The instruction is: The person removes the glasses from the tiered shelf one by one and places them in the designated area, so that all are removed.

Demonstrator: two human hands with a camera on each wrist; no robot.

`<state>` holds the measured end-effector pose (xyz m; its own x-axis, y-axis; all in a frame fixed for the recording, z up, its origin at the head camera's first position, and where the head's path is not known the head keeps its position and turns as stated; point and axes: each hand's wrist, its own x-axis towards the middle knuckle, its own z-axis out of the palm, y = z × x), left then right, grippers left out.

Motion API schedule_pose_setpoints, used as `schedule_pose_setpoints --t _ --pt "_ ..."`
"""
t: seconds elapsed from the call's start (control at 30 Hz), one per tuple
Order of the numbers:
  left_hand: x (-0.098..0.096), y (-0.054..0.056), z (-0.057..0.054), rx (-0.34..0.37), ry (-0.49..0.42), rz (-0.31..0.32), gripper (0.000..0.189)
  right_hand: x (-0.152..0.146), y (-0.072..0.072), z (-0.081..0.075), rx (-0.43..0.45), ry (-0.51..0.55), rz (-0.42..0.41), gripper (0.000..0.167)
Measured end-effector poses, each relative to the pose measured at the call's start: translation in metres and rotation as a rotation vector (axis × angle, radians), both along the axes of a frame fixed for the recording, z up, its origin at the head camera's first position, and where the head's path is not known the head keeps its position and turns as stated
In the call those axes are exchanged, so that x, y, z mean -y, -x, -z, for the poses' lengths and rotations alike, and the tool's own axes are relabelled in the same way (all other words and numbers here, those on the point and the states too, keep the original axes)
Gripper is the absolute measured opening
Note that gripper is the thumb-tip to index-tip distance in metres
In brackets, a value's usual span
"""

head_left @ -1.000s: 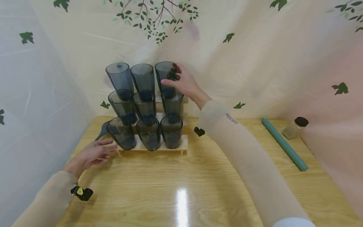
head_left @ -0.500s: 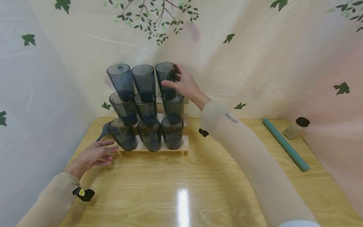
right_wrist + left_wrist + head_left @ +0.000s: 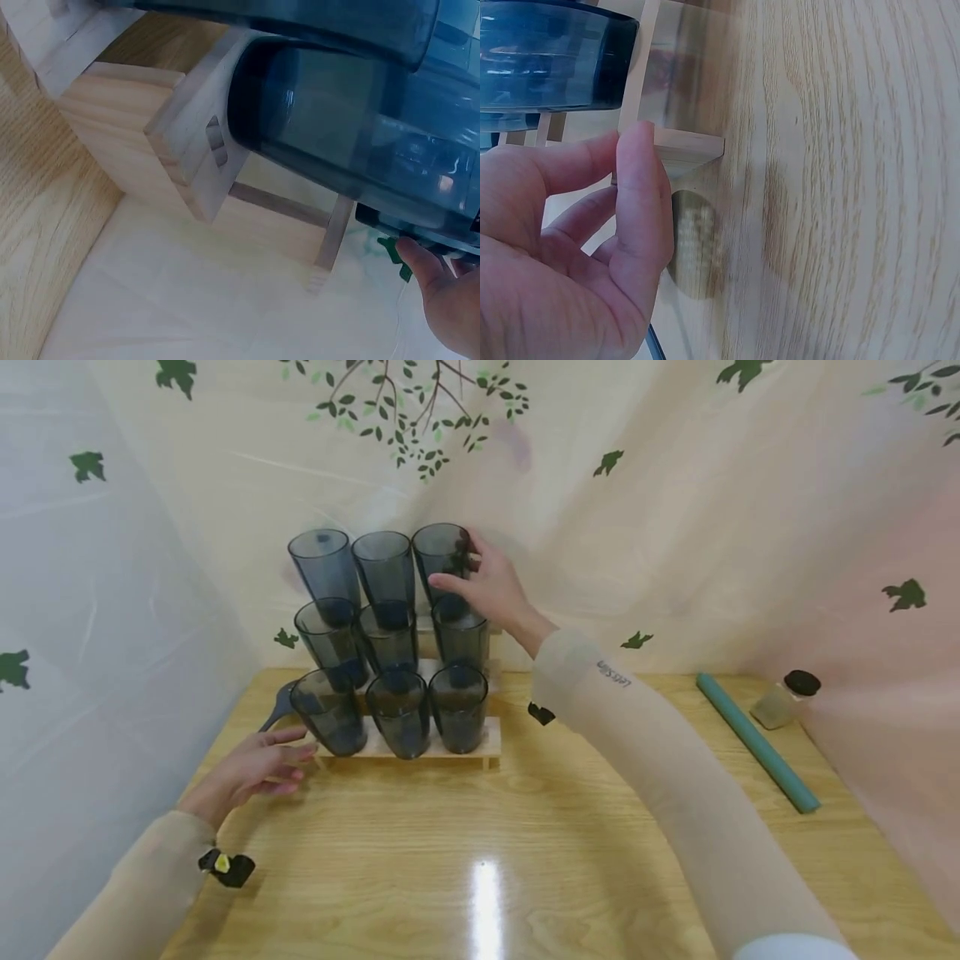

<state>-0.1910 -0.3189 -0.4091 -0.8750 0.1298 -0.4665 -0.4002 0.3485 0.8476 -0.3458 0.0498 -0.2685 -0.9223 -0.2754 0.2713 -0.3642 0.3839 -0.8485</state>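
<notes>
Dark blue-grey drinking glasses stand in three tiers on a stepped wooden rack [image 3: 491,739]. My right hand [image 3: 495,581] holds the top tier's right glass [image 3: 435,560], its thumb in front and its other fingers at the right side and behind. In the right wrist view, the thumb [image 3: 424,266] lies against a glass, and most of that hand is out of frame. My left hand [image 3: 258,768] is at the rack's lower left end, beside the bottom left glass [image 3: 330,714]. In the left wrist view, thumb and index finger pinch the corner of the rack's shelf [image 3: 682,142].
A dark utensil [image 3: 281,706], partly hidden, lies behind the left hand. On the right of the wooden table [image 3: 570,852] are a teal rod [image 3: 757,743] and a small jar [image 3: 780,700] with a black lid. A leaf-printed sheet [image 3: 675,527] hangs close behind the rack.
The head view has drifted slightly, so everything sits a little further right. Both hands keep their places at the glass and the rack.
</notes>
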Motion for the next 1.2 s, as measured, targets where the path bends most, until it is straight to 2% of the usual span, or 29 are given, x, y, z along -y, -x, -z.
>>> schedule_pose_setpoints --t 0.3,0.5,0.63,0.8,1.0,1.2 --pt "-0.002 0.002 0.005 -0.001 0.006 0.0 0.08 -0.023 -0.005 -0.011 0.008 0.002 0.06 0.097" --pt "-0.003 0.002 0.007 0.0 0.0 -0.011 0.082 -0.042 -0.01 -0.018 -0.054 -0.002 0.088 0.094" --pt "0.0 0.001 0.004 -0.002 0.006 -0.005 0.082 -0.059 -0.016 -0.02 -0.097 0.028 0.126 0.089" --pt "0.001 -0.001 0.001 -0.005 0.013 -0.002 0.081 -0.09 -0.028 -0.021 -0.116 0.11 0.131 0.079" --pt "0.001 -0.001 0.001 -0.01 0.018 0.001 0.081 -0.138 -0.051 -0.016 -0.096 0.126 0.18 0.074" --pt "-0.001 0.001 0.004 -0.007 0.006 -0.003 0.083 -0.191 -0.063 0.004 -0.051 0.167 0.271 0.073"
